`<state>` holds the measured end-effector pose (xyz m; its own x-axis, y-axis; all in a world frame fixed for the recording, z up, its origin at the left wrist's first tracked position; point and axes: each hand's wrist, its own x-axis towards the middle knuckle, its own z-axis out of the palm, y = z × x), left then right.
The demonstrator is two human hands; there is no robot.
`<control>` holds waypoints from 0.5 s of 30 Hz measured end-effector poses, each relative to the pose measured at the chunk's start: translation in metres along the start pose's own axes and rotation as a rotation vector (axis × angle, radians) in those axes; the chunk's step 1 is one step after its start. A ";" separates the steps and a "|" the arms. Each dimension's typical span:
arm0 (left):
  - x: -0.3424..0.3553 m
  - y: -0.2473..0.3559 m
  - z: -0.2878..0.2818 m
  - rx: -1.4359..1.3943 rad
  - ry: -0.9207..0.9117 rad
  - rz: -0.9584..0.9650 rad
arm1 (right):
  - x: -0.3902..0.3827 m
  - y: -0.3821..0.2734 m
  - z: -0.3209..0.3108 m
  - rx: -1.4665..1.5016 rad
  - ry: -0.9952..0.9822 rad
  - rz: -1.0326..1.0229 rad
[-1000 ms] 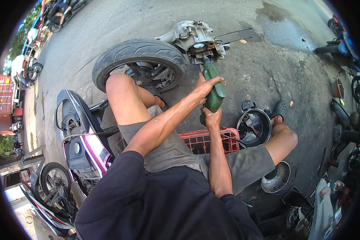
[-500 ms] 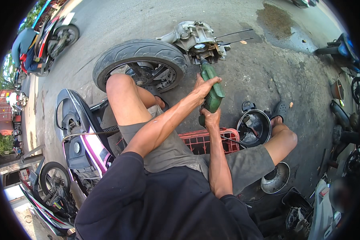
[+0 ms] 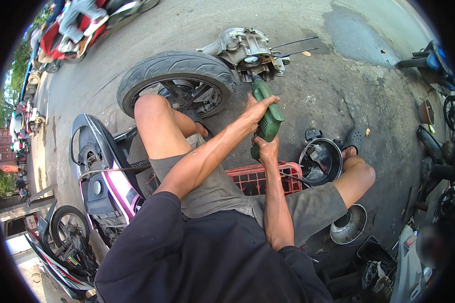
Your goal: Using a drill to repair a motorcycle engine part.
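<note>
A green power drill [image 3: 271, 119] points away from me, its nose against the near lower side of a grey metal engine casing [image 3: 242, 48]. My left hand [image 3: 258, 108] wraps over the drill's body. Below it, my right hand [image 3: 267, 149] is closed round the drill's handle. The exact spot where the tool meets the casing is too small to make out. Two thin studs stick out of the casing to the right. Joined at its left is a wheel with a black tyre [image 3: 174, 68], lying beside my left knee.
A red plastic crate [image 3: 290, 170] stands beneath my arms. Near my right foot are a black pan [image 3: 333, 160] with a brush in it and a round metal bowl [image 3: 356, 222]. Motorbike body parts [image 3: 98, 171] lie at left. Riders on a red motorbike [image 3: 60, 43] pass on the road.
A different motorbike, red with riders, is now at the upper left, and the one before it is gone. My hands and the drill have barely moved.
</note>
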<state>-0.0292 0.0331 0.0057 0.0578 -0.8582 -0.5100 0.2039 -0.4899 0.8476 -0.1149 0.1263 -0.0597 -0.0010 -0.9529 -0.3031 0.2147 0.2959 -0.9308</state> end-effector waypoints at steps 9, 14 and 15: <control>-0.010 0.006 0.001 -0.031 -0.009 -0.018 | -0.006 -0.008 0.001 -0.137 0.028 -0.042; -0.016 0.006 -0.004 -0.072 -0.038 -0.020 | -0.010 -0.011 0.004 -0.158 0.024 -0.064; -0.016 0.006 -0.007 -0.080 -0.025 -0.010 | -0.011 -0.014 0.005 -0.154 0.014 -0.085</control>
<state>-0.0224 0.0448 0.0183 0.0316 -0.8572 -0.5140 0.2814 -0.4859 0.8275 -0.1125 0.1326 -0.0425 -0.0264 -0.9742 -0.2240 0.0607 0.2221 -0.9731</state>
